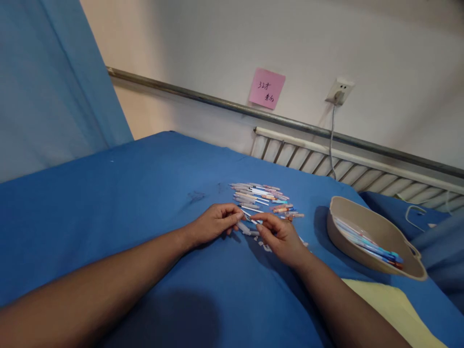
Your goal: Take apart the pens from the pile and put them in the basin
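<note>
Both hands meet in the middle of the blue cloth, around a slender pen part (pixel 254 221), white with a dark section. My left hand (pixel 219 221) has thumb and forefinger closed on its left end. My right hand (pixel 281 235) pinches the right end between thumb and fingers; its exact shape is partly hidden by the fingertips. Just beyond lie rows of pen parts: greyish translucent barrels (pixel 245 199), thin white refills (pixel 258 192) and orange-tipped pieces (pixel 282 210). A clear barrel (pixel 243 228) lies right under the hands. Small white bits (pixel 267 248) are scattered nearer to me.
A beige basin (pixel 335 229) stands at the right, with a bundle of pens (pixel 373 245) inside. Near my right forearm lies a yellow cloth or sheet (pixel 384 302). Behind the blue-covered surface (pixel 137 193) are a radiator (pixel 286 152), a metal rail (pixel 203 98) and a plugged-in cable (pixel 331 140).
</note>
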`<action>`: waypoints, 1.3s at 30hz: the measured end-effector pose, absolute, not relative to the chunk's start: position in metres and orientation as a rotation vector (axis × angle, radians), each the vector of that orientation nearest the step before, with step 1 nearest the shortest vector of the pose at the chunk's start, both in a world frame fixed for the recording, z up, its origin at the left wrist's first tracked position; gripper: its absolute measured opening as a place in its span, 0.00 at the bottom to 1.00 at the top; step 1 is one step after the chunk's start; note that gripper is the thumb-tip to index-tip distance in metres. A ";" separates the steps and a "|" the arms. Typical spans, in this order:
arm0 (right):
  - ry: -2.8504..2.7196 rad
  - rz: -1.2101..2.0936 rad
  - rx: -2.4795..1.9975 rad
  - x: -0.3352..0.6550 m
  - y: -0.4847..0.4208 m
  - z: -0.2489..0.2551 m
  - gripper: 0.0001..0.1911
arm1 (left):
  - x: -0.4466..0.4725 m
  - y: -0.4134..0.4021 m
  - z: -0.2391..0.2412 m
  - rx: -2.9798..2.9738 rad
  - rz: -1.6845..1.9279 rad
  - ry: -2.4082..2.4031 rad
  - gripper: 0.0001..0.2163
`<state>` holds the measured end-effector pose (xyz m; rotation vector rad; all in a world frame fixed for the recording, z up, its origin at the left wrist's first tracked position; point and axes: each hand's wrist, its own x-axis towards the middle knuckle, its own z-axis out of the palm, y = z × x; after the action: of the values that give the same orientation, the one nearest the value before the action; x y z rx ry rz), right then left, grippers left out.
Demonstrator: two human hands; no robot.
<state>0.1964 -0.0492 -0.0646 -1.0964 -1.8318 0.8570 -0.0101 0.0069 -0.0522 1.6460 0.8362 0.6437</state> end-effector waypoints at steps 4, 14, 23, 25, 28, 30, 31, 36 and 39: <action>-1.734 0.963 -1.078 0.197 -0.047 -0.067 0.12 | -0.010 0.008 -0.053 1.637 0.667 0.820 0.14; -1.676 1.047 -1.061 0.197 -0.047 -0.066 0.11 | -0.007 0.006 -0.052 1.582 0.750 0.806 0.14; -1.667 1.111 -1.057 0.193 -0.050 -0.065 0.11 | -0.005 0.002 -0.047 1.568 0.790 0.809 0.10; -1.668 1.101 -1.059 0.191 -0.051 -0.063 0.11 | -0.004 0.001 -0.047 1.557 0.799 0.814 0.10; -1.700 1.052 -1.060 0.190 -0.052 -0.062 0.10 | -0.003 -0.001 -0.047 1.536 0.796 0.822 0.11; -1.722 1.002 -1.062 0.189 -0.053 -0.063 0.10 | -0.002 -0.001 -0.048 1.519 0.797 0.828 0.11; -1.736 0.970 -1.063 0.189 -0.053 -0.063 0.11 | -0.002 -0.001 -0.048 1.512 0.796 0.828 0.11; -1.858 0.771 -1.069 0.188 -0.055 -0.064 0.16 | -0.002 0.000 -0.047 1.486 0.784 0.801 0.11; -1.901 0.689 -1.064 0.187 -0.056 -0.063 0.16 | -0.003 0.000 -0.047 1.482 0.784 0.794 0.11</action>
<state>0.1874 -0.0556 -0.0627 -1.0637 -1.9013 0.6894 -0.0028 -0.0003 -0.0472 1.4823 0.7938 0.7840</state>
